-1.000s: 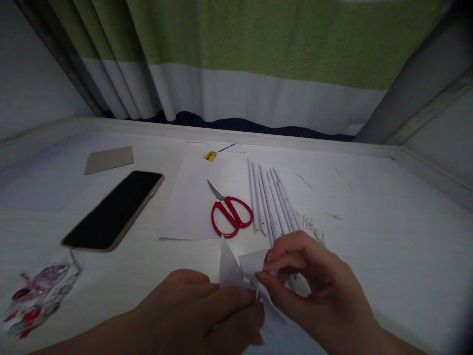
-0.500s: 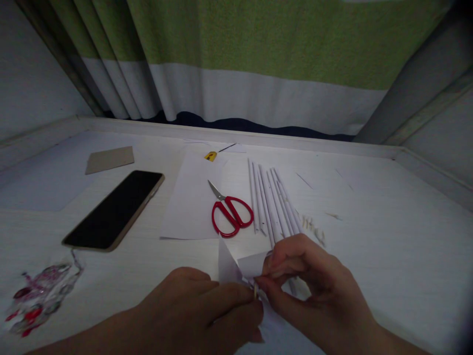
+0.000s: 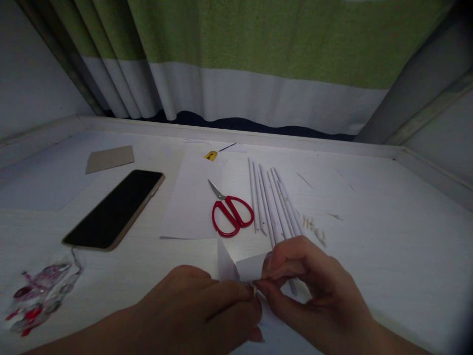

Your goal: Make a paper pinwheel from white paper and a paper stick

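Note:
At the bottom centre, white paper (image 3: 250,266) is folded, with flaps standing up between my two hands. My left hand (image 3: 207,313) is closed on the paper from the left, its fingers curled over the lower part. From the right, the thumb and fingertips of my right hand (image 3: 314,288) pinch the paper by the fold. Between the fingertips shows a small pale strip (image 3: 254,291), too small to name. Just beyond my right hand lie several rolled white paper sticks (image 3: 275,207). Red-handled scissors (image 3: 231,217) rest partly open beside them.
A white sheet (image 3: 188,207) lies under the scissor blades. To the left are a dark phone (image 3: 116,212) with a beaded charm (image 3: 40,296) and a piece of cardboard (image 3: 110,159). A yellow object (image 3: 210,156) lies at the back; string bits (image 3: 314,229) are right of the sticks.
Both hands have stayed almost in place on the paper. The paper's upright flaps have shifted slightly; the other things on the table have not moved.

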{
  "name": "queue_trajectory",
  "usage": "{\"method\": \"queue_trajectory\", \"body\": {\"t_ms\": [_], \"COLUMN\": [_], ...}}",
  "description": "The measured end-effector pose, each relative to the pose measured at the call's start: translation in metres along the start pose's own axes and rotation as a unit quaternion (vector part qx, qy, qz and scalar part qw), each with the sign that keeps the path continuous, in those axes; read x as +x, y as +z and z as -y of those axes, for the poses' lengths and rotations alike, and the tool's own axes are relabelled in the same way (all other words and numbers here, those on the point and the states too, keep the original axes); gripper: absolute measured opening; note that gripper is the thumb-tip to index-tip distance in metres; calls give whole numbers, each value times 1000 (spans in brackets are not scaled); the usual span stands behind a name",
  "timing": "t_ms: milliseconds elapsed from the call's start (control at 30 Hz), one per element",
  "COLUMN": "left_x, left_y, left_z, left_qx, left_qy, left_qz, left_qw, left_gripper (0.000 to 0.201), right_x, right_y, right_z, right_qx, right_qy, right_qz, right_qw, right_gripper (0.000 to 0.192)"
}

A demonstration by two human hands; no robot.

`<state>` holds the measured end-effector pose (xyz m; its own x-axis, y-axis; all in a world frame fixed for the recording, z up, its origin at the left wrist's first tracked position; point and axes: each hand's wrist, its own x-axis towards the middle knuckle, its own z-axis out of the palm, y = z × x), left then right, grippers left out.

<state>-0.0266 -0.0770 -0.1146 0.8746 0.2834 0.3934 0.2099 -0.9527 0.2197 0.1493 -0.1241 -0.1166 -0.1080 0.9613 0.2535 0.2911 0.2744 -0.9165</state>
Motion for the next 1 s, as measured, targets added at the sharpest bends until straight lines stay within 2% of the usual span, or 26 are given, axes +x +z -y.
{"method": "queue_trajectory", "body": {"t_ms": [200,433,533,667,800,900,1000], "left_x": [4,0,-2,-1,2,2,1], "left_y": [-1,-1,1,0,-5,-5,-5], "left_z": [1,-7,-6,-2,1,2,3], "left_qx": [5,13,7,-13,-29,-44,-49], "left_qy": [9,-42,-42,-6,-32,-18,-22], "left_qz": [-20,-49,-49,-60,10,9,16], "left_qw": [1000,998,998,998,999,999,998], "left_gripper": [30,34,33,37,38,39,34], "right_x": [-3,-8,-7,-7,-9,-9,-6], "right_y": [-1,-4,-5,-4,-3,-2,-2], "right_z": [-2,-4,-5,-4,-4,-5,-3], "right_qx": [-19,-69,-82,-79,-105,-101,-54], "right_qy": [-15,-32,-32,-36,-23,-11,-10], "right_qz": [0,12,9,21,26,20,30], "right_qw": [1000,997,996,996,994,995,998], "right_gripper": [32,29,28,26,24,25,31]}}
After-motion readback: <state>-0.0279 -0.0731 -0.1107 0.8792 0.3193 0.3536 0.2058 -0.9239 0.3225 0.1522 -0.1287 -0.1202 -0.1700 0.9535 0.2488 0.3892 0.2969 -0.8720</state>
